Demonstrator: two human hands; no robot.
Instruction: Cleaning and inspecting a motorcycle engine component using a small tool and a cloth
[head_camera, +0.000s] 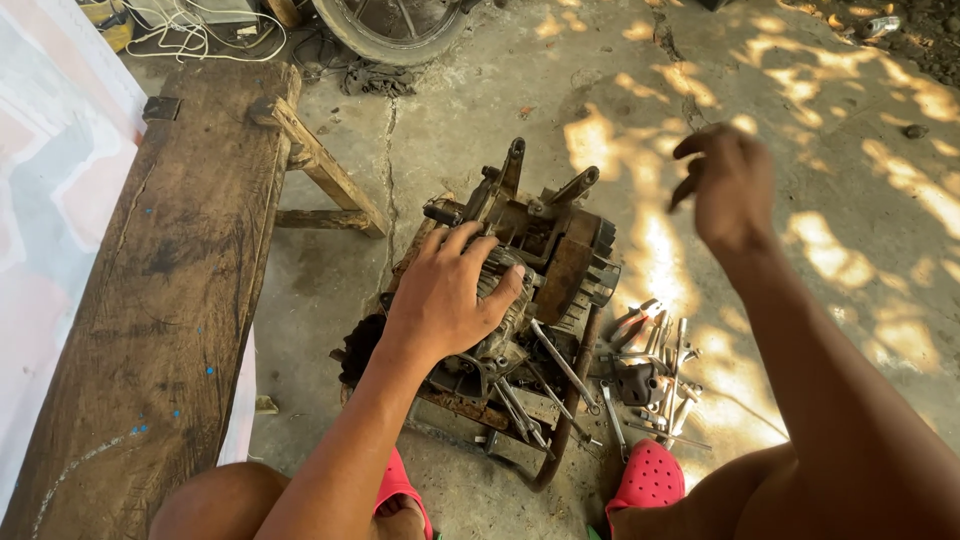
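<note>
A greasy engine block (545, 240) sits on a rusty metal stand on the concrete floor in front of me. My left hand (445, 295) lies palm-down on its ribbed cylinder, fingers spread over the top. My right hand (728, 185) is raised in the air to the right of the engine, fingers loosely curled, with nothing visible in it. Several wrenches and sockets (655, 375) lie in a pile on the floor just right of the stand, below my right forearm.
A worn wooden bench (170, 290) runs along the left, with a pale cloth (50, 180) beyond it. A tyre (395, 25) and white cables (200, 30) lie at the top. My feet in red clogs (650, 475) rest near the stand.
</note>
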